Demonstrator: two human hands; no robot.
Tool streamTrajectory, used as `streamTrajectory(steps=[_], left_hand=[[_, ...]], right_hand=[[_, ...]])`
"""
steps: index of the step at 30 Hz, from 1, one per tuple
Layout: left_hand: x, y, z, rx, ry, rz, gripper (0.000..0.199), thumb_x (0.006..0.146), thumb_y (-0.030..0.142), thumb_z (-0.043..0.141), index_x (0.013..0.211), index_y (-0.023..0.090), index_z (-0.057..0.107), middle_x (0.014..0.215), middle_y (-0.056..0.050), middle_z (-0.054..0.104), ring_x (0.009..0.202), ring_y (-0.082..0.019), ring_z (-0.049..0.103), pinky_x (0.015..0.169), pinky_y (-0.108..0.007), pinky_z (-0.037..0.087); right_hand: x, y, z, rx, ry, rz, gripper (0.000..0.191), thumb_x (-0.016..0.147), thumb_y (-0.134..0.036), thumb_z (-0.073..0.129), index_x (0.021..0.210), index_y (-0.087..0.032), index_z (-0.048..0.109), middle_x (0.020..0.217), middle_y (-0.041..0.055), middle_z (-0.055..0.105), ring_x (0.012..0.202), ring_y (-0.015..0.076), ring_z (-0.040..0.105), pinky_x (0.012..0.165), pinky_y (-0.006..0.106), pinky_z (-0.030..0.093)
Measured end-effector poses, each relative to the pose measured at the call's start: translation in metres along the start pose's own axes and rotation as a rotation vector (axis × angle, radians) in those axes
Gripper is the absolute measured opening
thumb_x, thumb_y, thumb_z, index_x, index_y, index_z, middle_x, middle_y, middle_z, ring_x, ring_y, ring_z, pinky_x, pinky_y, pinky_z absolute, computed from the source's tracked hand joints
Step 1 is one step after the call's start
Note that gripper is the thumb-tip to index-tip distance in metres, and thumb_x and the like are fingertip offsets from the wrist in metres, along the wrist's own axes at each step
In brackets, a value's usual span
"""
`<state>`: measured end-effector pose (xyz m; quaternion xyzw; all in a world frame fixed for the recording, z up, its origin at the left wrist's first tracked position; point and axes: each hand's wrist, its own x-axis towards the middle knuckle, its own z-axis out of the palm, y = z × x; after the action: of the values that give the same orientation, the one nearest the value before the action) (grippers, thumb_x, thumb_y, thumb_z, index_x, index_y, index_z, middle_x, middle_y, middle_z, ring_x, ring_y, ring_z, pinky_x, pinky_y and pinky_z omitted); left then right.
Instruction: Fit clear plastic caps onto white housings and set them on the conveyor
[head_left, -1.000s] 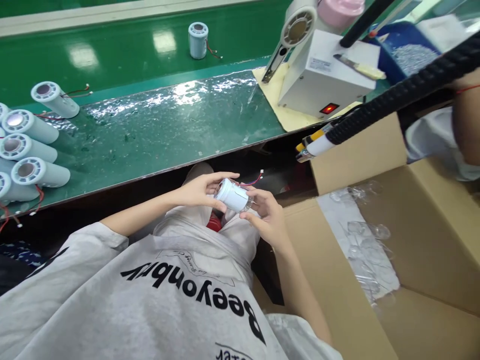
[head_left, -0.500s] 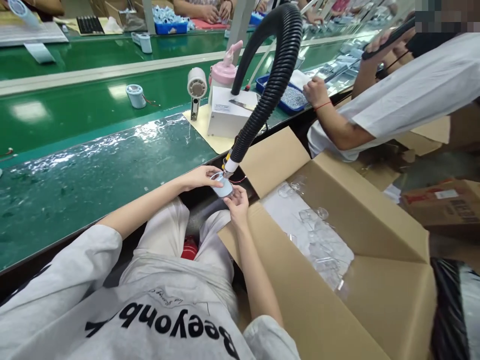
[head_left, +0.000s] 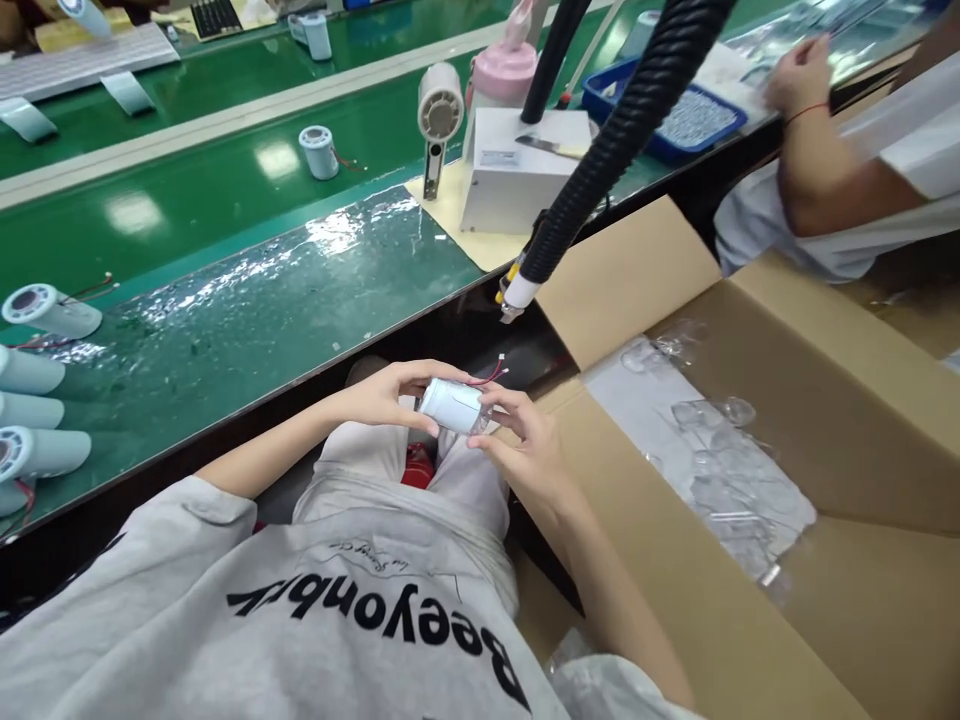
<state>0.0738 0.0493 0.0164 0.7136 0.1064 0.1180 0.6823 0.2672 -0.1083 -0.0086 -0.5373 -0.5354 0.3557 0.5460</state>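
Observation:
Above my lap I hold a light-blue cylindrical fan housing point(head_left: 452, 405) on its side, its red and dark wires with small white plugs sticking up behind. My left hand point(head_left: 394, 397) grips its left end between thumb and fingers. At the other end my right hand point(head_left: 525, 435) pinches it, where a clear plastic piece seems to show between the fingers. Just beyond the hands, the white nozzle point(head_left: 519, 292) of a black corrugated hose point(head_left: 622, 130) hangs apart from the housing.
An open cardboard box point(head_left: 847, 430) with clear plastic parts point(head_left: 712, 450) is at my right. Several similar housings point(head_left: 45, 452) lie on the green bench at left. A white machine point(head_left: 517, 170), a handheld fan point(head_left: 440, 110) and a blue tray point(head_left: 705, 140) stand behind; a co-worker's hand point(head_left: 801, 75) is beyond.
The housing has moved away from the nozzle, toward my body, and turned onto its side. My view has shifted left and down, showing the housings on the bench.

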Motion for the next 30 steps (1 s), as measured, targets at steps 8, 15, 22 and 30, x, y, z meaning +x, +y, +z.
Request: streamTrajectory(steps=[8,15,22,30], left_hand=[[-0.033,0.013,0.006,0.151,-0.017,0.144,0.075,0.07,0.027,0.09,0.14,0.03,0.062,0.146,-0.012,0.061,0.135,-0.029,0.058,0.113,-0.042,0.048],[-0.044,0.016,0.008,0.226,0.002,0.215,0.075,0.073,0.031,0.088,0.143,0.031,0.06,0.147,-0.012,0.06,0.137,-0.028,0.057,0.117,-0.042,0.044],[-0.048,0.018,0.009,0.245,0.005,0.216,0.073,0.075,0.032,0.087,0.142,0.029,0.06,0.148,-0.012,0.06,0.137,-0.029,0.056,0.117,-0.044,0.043],[-0.051,0.017,0.009,0.257,0.006,0.233,0.072,0.076,0.033,0.086,0.143,0.03,0.06,0.147,-0.012,0.06,0.137,-0.028,0.056,0.117,-0.043,0.044]], right_hand=[[-0.013,-0.028,0.014,0.136,-0.078,0.186,0.048,0.079,-0.052,0.084,0.113,-0.026,0.063,0.117,0.0073,0.069,0.104,0.0229,0.071,0.086,0.035,0.063],[-0.011,-0.04,0.022,0.255,-0.088,0.304,0.053,0.076,-0.062,0.082,0.108,-0.026,0.06,0.107,0.0064,0.07,0.093,0.021,0.07,0.077,0.032,0.061],[-0.01,-0.04,0.029,0.388,-0.087,0.452,0.057,0.074,-0.07,0.078,0.102,-0.025,0.056,0.081,-0.0008,0.064,0.067,0.0158,0.067,0.056,0.027,0.061],[-0.007,-0.04,0.038,0.457,-0.132,0.65,0.07,0.069,-0.085,0.069,0.093,-0.021,0.052,0.065,-0.0003,0.067,0.046,0.0162,0.066,0.038,0.022,0.053]])
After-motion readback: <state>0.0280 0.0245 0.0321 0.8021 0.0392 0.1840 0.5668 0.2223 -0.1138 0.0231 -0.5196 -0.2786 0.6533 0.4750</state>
